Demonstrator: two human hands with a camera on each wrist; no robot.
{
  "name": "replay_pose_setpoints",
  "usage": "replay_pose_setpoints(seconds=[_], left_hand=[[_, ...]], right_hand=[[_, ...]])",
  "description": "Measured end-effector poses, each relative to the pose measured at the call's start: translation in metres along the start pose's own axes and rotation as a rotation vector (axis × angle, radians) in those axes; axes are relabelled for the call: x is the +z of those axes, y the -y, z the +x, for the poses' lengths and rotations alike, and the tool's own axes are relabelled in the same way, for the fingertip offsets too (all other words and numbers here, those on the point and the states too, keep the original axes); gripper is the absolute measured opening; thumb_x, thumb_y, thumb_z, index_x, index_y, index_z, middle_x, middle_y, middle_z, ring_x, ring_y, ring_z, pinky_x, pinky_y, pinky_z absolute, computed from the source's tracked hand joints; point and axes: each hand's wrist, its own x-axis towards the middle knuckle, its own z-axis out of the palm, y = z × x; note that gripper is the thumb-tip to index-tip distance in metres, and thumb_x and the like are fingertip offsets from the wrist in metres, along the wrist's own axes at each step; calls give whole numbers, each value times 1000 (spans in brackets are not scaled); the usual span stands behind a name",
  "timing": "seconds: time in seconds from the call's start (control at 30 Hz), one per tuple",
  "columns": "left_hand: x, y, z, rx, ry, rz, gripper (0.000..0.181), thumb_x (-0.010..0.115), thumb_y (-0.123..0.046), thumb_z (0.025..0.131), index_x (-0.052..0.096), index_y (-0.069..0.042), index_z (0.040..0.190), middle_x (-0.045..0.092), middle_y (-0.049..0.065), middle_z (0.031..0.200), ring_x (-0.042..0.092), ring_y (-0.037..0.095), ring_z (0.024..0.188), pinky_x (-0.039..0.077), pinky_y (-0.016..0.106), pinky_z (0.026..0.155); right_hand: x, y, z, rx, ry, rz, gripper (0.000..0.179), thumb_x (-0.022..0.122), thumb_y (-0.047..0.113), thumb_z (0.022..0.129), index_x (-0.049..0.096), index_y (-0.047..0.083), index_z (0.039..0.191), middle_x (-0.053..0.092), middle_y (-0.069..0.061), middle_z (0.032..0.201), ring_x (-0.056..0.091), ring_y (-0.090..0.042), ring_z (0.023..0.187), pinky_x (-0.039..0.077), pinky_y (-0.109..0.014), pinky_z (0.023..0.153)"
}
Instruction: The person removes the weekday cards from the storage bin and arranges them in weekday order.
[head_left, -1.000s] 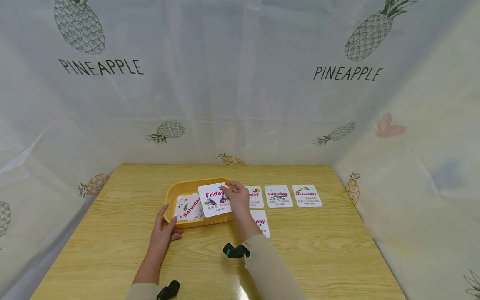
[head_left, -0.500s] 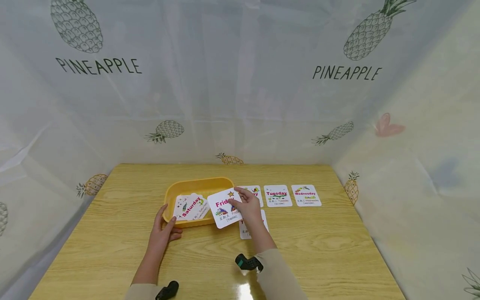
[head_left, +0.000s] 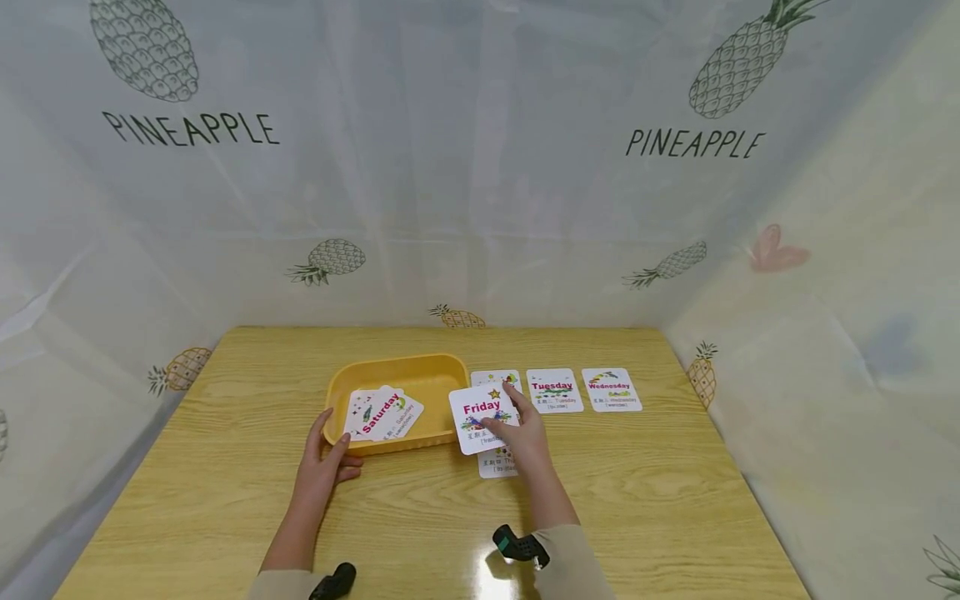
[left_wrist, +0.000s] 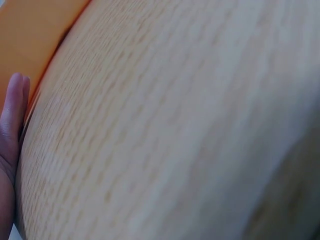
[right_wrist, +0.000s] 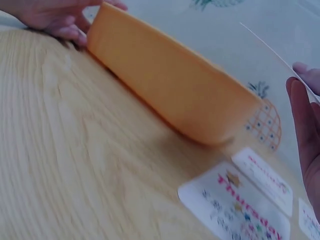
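In the head view, my right hand (head_left: 531, 437) pinches a white Friday card (head_left: 467, 417) between thumb and fingers. The right wrist view shows that card edge-on, lifted above the table. My left hand (head_left: 317, 471) grips the left end of a yellow plastic tray (head_left: 435, 390), thumb at the near rim. A Saturday card (head_left: 384, 415) lies slanted inside the tray, over at least one other card. Beneath the held card, a Thursday card (head_left: 497, 467) lies partly hidden; its word reads plainly in the right wrist view. A Monday card (head_left: 486, 377) is also partly covered.
Right of the Monday card, a Tuesday card (head_left: 555, 403) and a Wednesday card (head_left: 612, 403) continue the back row on the wooden table (head_left: 637, 500). Pineapple-printed sheeting (head_left: 480, 183) encloses the table's back and sides.
My right hand has carried the Friday card rightward from over the tray to above the Monday and Thursday cards, exposing more of the tray. The left hand keeps its hold.
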Motion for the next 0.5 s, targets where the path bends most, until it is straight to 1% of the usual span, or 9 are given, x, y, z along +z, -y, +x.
replay_pose_setpoints(seconds=[0.03,0.17,0.2,0.23,0.33,0.4,0.5], left_hand=[[0,0,0,0,-1,2,65,53,-35,101,16,-37,155,29,17,146,68,17,77,60,32,68],[0,-1,-1,4,-7,13,66,53,-35,101,15,-37,155,29,18,147,68,16,76,60,31,68],[1,-1,-1,5,-8,16,65,52,-35,101,15,-37,155,30,18,147,68,16,76,60,31,68],[1,-1,-1,6,-7,17,65,52,-35,101,15,-37,155,30,18,147,68,16,76,60,31,68],[1,-1,-2,6,-3,17,65,52,-35,102,15,-37,155,29,18,147,68,16,76,60,31,68],[1,-1,-1,6,-1,19,65,52,-35,102,15,-37,155,30,18,147,68,16,77,60,31,68],[2,-2,-1,8,-1,23,66,52,-36,101,14,-38,155,29,18,147,68,17,78,60,31,69]], right_hand=[[-3,-1,-1,3,-2,-1,78,85,5,74,52,20,143,40,-8,150,38,-27,136,37,-39,109],[-17,-8,-4,29,-1,1,85,85,3,73,45,18,148,43,-11,147,52,-29,121,45,-40,102],[-20,-10,-5,37,-2,-5,87,85,4,73,43,18,149,43,-12,147,53,-29,119,45,-40,101],[-24,-12,-5,41,-4,-14,89,85,4,73,41,17,149,42,-12,148,51,-29,121,44,-40,102],[-36,-19,-7,42,-16,-61,92,86,7,72,39,17,151,39,-13,150,45,-30,128,38,-42,107],[-43,-24,-8,33,-18,-74,94,87,9,72,37,16,151,38,-13,151,43,-29,130,35,-42,109],[-53,-29,-9,36,-16,-71,97,88,11,72,34,17,153,42,-15,147,47,-29,124,38,-41,107]])
